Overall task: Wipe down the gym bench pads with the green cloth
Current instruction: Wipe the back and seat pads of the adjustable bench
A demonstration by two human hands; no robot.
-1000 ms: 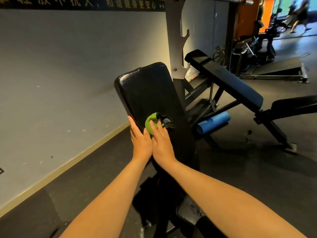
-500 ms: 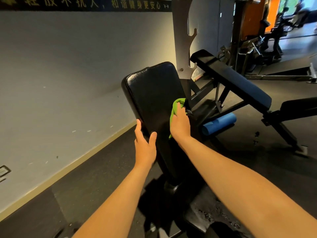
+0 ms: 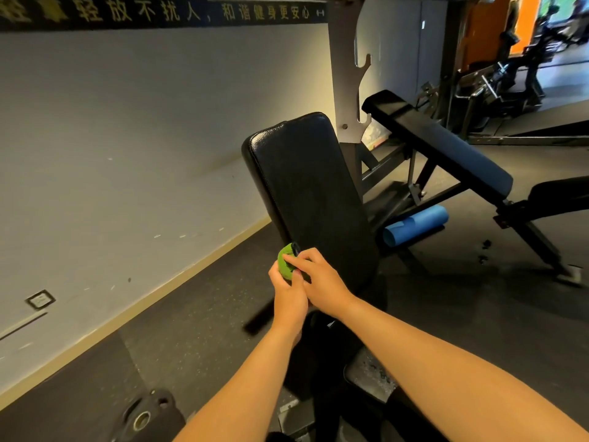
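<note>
We hold the green cloth (image 3: 284, 264) bunched into a wad against the lower left edge of the upright black bench pad (image 3: 306, 193), at about 7 o'clock on the pad's face. Our left hand (image 3: 288, 296) cups it from beneath with curled fingers and our right hand (image 3: 323, 279) pinches it from above, so both grasp the cloth, and the two hands touch each other. At 1 o'clock from the pad a grey rack upright (image 3: 345, 74) with hooks rises just behind it, crowding its far side. At 2 o'clock a second bench (image 3: 446, 154), inclined, black and blue, stands apart, and a rolled blue mat (image 3: 417, 223) lies between the two. At 7 o'clock in our view a weight plate (image 3: 143, 416) lies on the dark floor (image 3: 191, 314), near the grey wall (image 3: 127, 122), which carries a socket (image 3: 39, 299) at 9 o'clock
</note>
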